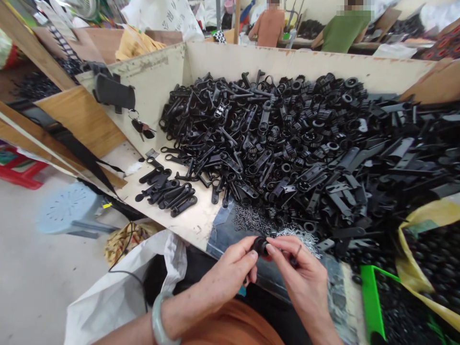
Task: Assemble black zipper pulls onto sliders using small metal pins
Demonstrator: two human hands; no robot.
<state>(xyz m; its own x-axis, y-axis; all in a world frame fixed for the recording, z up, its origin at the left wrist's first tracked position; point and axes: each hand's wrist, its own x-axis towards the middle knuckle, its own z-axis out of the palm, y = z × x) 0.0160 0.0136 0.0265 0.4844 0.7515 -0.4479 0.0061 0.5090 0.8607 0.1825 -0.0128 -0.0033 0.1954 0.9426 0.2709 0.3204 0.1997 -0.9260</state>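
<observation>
Near the front edge of the bench, my left hand [232,266] grips a black round plastic part [260,245] between thumb and fingers. My right hand [305,270] pinches the same part from the other side, its fingers closed against it. Something dark also shows beneath the right fingers, too hidden to name. Just beyond my hands lie a heap of small dark screws [251,218] and a heap of shiny metal pieces [300,235]. Finished-looking black lever-shaped parts [176,196] lie in a group to the left.
A large pile of black plastic parts [258,129] fills the walled bench [305,62]. On the right stand a green bin [372,292] and a yellow sack [406,239]. A white sack [108,292] and blue stool [68,206] are at left. Two people work behind.
</observation>
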